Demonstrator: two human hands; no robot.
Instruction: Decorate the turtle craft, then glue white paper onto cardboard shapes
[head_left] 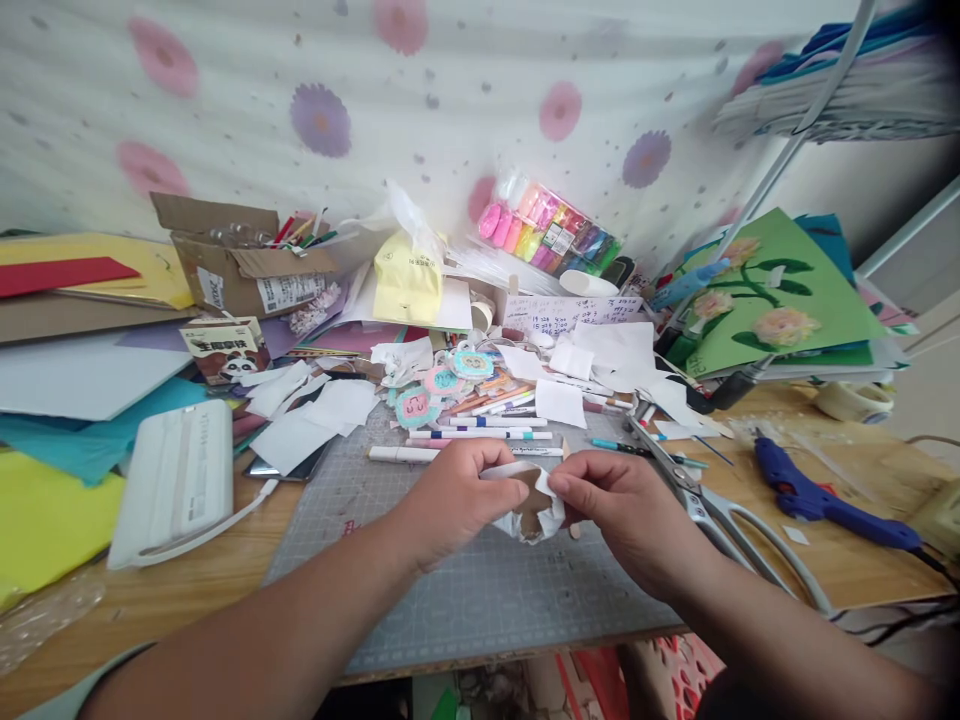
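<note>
Over the grey cutting mat (480, 600) I hold a small brown cardboard piece (534, 505) with crumpled white paper wrapped around its edge. My left hand (469, 495) is closed on its left side, the thumb lying over the paper rim. At the right side, my right hand (619, 500) pinches the paper edge between thumb and fingers. The underside of the piece is hidden. Just beyond my hands lie several white markers (480, 435) and a few decorated pastel cutouts (417, 407).
Large scissors (716, 510) lie beside my right forearm, with a blue glue gun (832, 500) farther right. A white power bank (180, 480) with a cable is at left. White paper scraps (319, 425), a cardboard box (247, 265) and a clay set (551, 225) crowd the back.
</note>
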